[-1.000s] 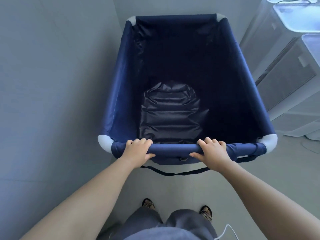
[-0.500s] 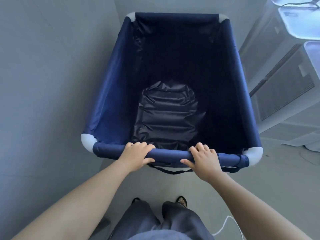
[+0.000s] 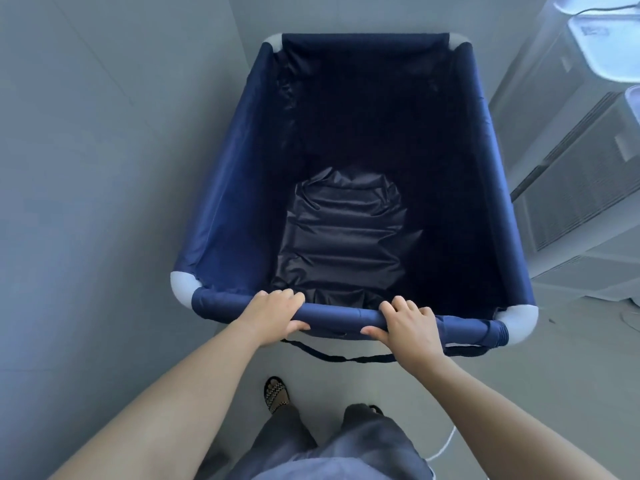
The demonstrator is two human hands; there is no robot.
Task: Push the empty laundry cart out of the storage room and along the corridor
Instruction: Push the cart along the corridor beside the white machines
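— Pushing, by the look of it: left hand [image 3: 273, 315] and right hand [image 3: 410, 325] both clamped on the near rail [image 3: 337, 315] of the laundry cart [image 3: 225, 209], fingers over the top, thumbs underneath. Standing square in front, on the floor [image 3: 221, 351], between the wall [image 3: 104, 168] on the left and the white units [image 3: 568, 174] on the right.

— How far along?

— Early, probably. Wall just beside the left edge of the cart, units close on the right, no doorway or corridor in view. Likely not yet out of the storage room.

— Next move?

— Steady forward pressure through both hands, kept even so as not to swing the left corner cap [image 3: 183, 285] into the wall. Perhaps a slight steer to the right, though little room there either. Also worth minding the strap [image 3: 332, 355] hanging below the rail, close above the feet.

— Count, left to right?

— One wall. One cart, empty apart from its own dark crumpled liner [image 3: 346, 237]. Four pale corner caps. Two hands on the rail. One strap. One sandal [image 3: 276, 394] plain to see, a second barely showing under the trouser leg. One white cable [image 3: 443, 448] on the floor lower right. At least two white units, perhaps more past the edge.
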